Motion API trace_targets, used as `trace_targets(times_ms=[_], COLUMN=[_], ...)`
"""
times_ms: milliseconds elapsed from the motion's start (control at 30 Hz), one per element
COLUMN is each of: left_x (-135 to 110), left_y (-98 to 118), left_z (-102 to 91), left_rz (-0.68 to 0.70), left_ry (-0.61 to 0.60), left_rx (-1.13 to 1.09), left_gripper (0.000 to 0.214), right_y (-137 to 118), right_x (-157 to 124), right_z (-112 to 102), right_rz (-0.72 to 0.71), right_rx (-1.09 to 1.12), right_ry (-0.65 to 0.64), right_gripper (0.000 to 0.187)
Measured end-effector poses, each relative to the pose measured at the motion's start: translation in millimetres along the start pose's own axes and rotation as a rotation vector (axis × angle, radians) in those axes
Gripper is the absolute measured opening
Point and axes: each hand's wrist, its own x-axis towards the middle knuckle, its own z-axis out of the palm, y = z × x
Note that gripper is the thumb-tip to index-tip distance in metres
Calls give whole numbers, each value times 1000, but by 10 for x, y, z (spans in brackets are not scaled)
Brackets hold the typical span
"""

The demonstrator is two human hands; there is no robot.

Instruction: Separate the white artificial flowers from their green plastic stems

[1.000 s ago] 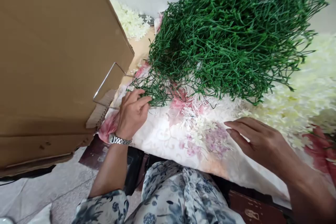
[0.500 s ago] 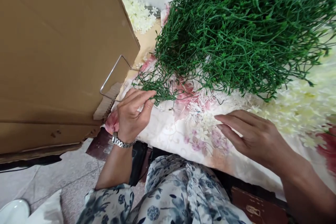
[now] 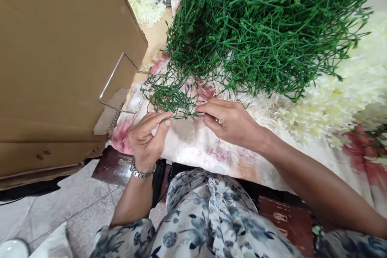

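My left hand (image 3: 150,135), with a metal watch on its wrist, pinches a thin green plastic stem (image 3: 180,117) at the table's near side. From the right, my right hand (image 3: 231,123) has its thumb and fingertips closed at the other end of that stem. Just beyond my fingers lies a small tangle of green stems (image 3: 167,96). A large heap of green artificial stems (image 3: 266,28) rises behind it. White thread-like pieces (image 3: 260,102) lie under the front of the heap.
A tall cardboard box (image 3: 60,56) stands at the left. A bent metal wire frame (image 3: 110,78) juts out beside it. Cream artificial blossoms (image 3: 332,100) are piled at the right, more blossoms (image 3: 145,2) at the back left. A flowered cloth (image 3: 187,147) covers the table.
My right hand has moved left, from above the cloth to the small tangle beside my left hand, and its fingers have closed. The whole view has shifted slightly.
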Motion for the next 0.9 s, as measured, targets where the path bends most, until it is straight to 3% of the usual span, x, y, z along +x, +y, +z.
trace_targets(times_ms=[200,333,467,533,600,733,833,900], left_x=[-57,-102,-92,-61,-26,13,-6,-48], left_y=[-45,-105,-160,-152,-100,171,408,490], left_z=[-65,-101,-103,-92,-82,-35,83,187], left_rz=[-24,-27,66,47,19,78,136,171], left_ry=[-16,-86,-192,-279,-283,-85,-208,-247], left_rx=[15,56,346,495,551,451,149,30], left_gripper=[15,13,17,31,45,49,45,30], right_y=[-5,-65,-121,-141,-158,-201,-259,-296], right_x=[7,36,36,13,-23,-121,-202,-262], right_z=[42,0,-76,-127,-179,-242,-235,-233], right_rz=[-9,102,235,258,264,135,-23,-38], right_rx=[44,91,177,217,219,76,-74,-130], right_ry=[60,157,231,237,260,248,120,42], right_gripper=[22,20,17,16,15,17,21,22])
